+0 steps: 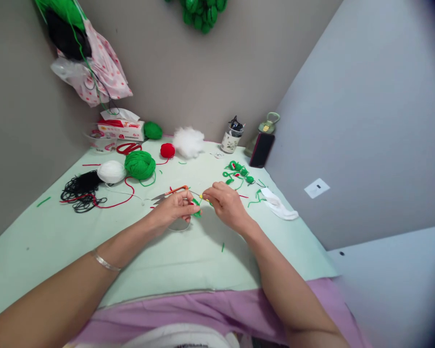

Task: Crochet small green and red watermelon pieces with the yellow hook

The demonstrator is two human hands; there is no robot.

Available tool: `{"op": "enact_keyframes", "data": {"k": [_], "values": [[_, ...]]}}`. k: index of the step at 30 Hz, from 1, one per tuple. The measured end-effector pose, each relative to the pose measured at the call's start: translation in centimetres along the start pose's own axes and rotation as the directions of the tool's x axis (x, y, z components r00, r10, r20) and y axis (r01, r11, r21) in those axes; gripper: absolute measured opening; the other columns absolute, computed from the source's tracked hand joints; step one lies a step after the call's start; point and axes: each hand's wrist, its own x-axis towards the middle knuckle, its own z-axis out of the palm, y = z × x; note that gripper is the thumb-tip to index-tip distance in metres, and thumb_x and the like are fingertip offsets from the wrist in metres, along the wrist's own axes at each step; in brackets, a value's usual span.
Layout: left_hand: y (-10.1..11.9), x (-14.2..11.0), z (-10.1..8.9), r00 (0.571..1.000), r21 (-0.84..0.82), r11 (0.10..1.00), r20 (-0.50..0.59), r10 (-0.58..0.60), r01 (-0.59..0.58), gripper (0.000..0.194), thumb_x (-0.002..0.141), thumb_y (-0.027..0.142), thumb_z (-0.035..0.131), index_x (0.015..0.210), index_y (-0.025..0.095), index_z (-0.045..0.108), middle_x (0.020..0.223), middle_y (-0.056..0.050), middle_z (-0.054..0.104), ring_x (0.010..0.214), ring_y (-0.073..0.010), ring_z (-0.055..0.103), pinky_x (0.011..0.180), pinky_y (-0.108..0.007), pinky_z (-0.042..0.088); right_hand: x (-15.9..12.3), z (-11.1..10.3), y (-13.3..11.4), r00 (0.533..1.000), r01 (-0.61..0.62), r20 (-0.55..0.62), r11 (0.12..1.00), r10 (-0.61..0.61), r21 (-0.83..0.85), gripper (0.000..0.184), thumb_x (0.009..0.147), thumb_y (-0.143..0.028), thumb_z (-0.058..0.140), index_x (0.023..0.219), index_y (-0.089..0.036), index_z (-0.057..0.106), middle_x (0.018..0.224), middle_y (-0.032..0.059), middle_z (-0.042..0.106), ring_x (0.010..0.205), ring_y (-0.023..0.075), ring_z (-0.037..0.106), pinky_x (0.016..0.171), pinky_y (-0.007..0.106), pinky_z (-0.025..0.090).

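Observation:
My left hand [176, 207] is closed on a small green crochet piece [196, 211] with a bit of red and white at its upper edge. Just to the right, my right hand [224, 200] pinches a crochet hook [202, 196] with a yellow handle; its thin metal shaft points left toward the piece. Whether the hook's tip is in the stitches cannot be made out. Behind my left fingers lie scissors [183, 188] with orange handles. A thin white strand [181, 229] curves on the table below my left hand.
At the left lie black yarn [81, 188], a white ball [111, 171] and a green ball [140, 165]. Farther back are a red ball [167, 150], white stuffing [188, 142] and a tissue box [121, 129]. Small green crochet pieces [242, 171] and a phone [262, 150] are at the right.

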Motion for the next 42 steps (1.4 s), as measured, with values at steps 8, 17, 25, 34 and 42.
{"op": "enact_keyframes", "data": {"k": [8, 17, 25, 34, 42], "values": [[-0.2, -0.8, 0.8, 0.986, -0.018, 0.996, 0.14, -0.087, 0.09, 0.03, 0.076, 0.033, 0.076, 0.08, 0.017, 0.051, 0.077, -0.002, 0.069, 0.054, -0.0066, 0.05, 0.055, -0.022, 0.04, 0.3, -0.9, 3.5, 0.944, -0.222, -0.242, 0.974, 0.226, 0.042, 0.025, 0.095, -0.025, 0.047, 0.078, -0.019, 0.065, 0.076, 0.0043, 0.058, 0.074, 0.0182, 0.051, 0.073, 0.03, 0.037], [0.1, -0.5, -0.1, 0.999, -0.263, 0.964, 0.038, -0.024, 0.033, 0.019, 0.083, 0.03, 0.072, 0.088, 0.017, 0.059, 0.075, 0.004, 0.052, 0.06, -0.0057, 0.05, 0.066, -0.022, 0.05, 0.2, -0.9, 3.3, 0.926, -0.303, -0.18, 0.937, 0.332, 0.171, 0.03, 0.094, -0.035, 0.046, 0.081, -0.017, 0.067, 0.06, -0.0022, 0.049, 0.054, 0.0117, 0.041, 0.056, 0.025, 0.032], [0.2, -0.7, 0.1, 0.995, -0.212, 0.975, 0.086, -0.048, 0.065, 0.02, 0.08, 0.027, 0.074, 0.083, 0.016, 0.058, 0.067, 0.004, 0.054, 0.06, -0.007, 0.051, 0.068, -0.024, 0.053, 0.3, -1.1, 3.9, 0.902, -0.325, -0.248, 0.934, 0.353, 0.15, 0.026, 0.092, -0.03, 0.047, 0.077, -0.018, 0.065, 0.061, -0.0015, 0.053, 0.054, 0.0121, 0.043, 0.058, 0.026, 0.032], [0.5, -1.1, 0.8, 0.989, -0.192, 0.977, 0.133, -0.07, 0.095, 0.021, 0.079, 0.028, 0.074, 0.082, 0.017, 0.057, 0.068, 0.005, 0.054, 0.057, -0.0064, 0.048, 0.069, -0.026, 0.052, 0.3, -1.0, 4.6, 0.89, -0.335, -0.287, 0.935, 0.355, 0.12, 0.027, 0.091, -0.029, 0.048, 0.076, -0.018, 0.068, 0.067, 0.0018, 0.061, 0.061, 0.0151, 0.051, 0.064, 0.027, 0.037], [-0.1, -0.5, 0.1, 0.992, -0.232, 0.97, -0.123, 0.039, -0.066, 0.02, 0.078, 0.03, 0.075, 0.087, 0.018, 0.062, 0.077, 0.004, 0.052, 0.065, -0.0073, 0.05, 0.069, -0.021, 0.049, 0.2, -1.4, 2.6, 0.914, -0.303, -0.196, 0.918, 0.356, 0.256, 0.03, 0.094, -0.034, 0.046, 0.102, -0.018, 0.07, 0.073, 0.0019, 0.058, 0.063, 0.0136, 0.049, 0.063, 0.027, 0.039]]}}
